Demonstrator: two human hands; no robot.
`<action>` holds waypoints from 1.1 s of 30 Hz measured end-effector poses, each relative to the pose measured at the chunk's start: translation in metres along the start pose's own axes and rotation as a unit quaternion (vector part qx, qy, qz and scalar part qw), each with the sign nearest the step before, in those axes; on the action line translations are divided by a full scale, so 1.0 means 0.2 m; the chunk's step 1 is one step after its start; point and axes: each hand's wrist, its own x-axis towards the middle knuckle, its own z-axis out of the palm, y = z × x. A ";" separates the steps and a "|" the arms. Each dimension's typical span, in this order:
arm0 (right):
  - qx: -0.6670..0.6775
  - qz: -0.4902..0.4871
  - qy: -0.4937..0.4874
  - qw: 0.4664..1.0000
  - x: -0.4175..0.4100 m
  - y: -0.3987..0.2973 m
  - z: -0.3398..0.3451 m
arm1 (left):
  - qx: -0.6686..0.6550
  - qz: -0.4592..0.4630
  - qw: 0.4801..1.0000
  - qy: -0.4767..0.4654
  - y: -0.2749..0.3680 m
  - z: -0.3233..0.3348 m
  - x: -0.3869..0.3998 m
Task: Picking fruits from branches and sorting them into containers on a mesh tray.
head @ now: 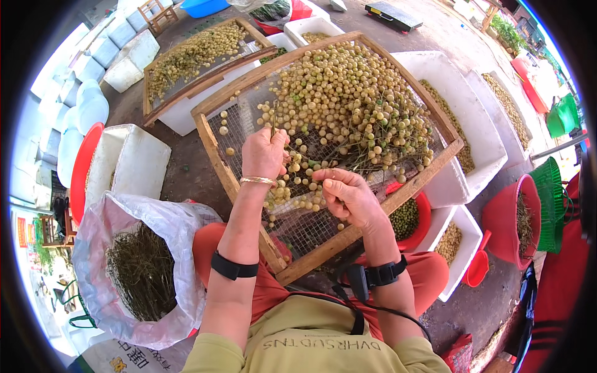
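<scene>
My left hand (264, 154) is closed around the stem of a fruit sprig (274, 114), its stalk sticking up above the fist and fruits hanging below. Close by on the right, my right hand (347, 196) has its fingers curled, with thumb and index finger at the hanging fruits (308, 172). Whether it pinches one is unclear. Both hands are over a wood-framed wire mesh screen (333, 254), tilted across my knees. Small round yellowish fruits (336, 88) cover its far part. A heap of stemmed fruit clusters (373, 149) lies on its right side.
On the left stands a woven plastic sack (186, 275) of bare stems (142, 272). A second screen (198, 58) with fruit lies beyond. To the right are white foam boxes (480, 126), a red basin (422, 233) of green fruits and a pink basket (503, 219). A cable (396, 312) runs from my right wrist strap.
</scene>
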 end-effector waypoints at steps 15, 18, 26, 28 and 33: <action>-0.042 -0.116 0.125 0.985 0.21 0.05 0.16 | -0.104 -0.025 0.994 -0.037 -0.01 0.08 -0.01; 0.079 -0.109 0.101 0.986 0.19 0.06 0.16 | -0.162 -0.042 0.984 -0.057 -0.03 0.09 -0.01; 0.191 -0.104 0.000 0.976 0.17 0.09 0.09 | -0.187 -0.091 0.976 -0.070 -0.01 0.09 -0.03; 0.216 -0.132 -0.007 0.967 0.16 0.10 0.03 | -0.207 -0.088 0.973 -0.049 -0.03 0.10 0.00; -0.092 -0.076 0.049 0.992 0.13 0.05 0.07 | -0.220 -0.074 0.970 -0.066 -0.07 0.06 0.02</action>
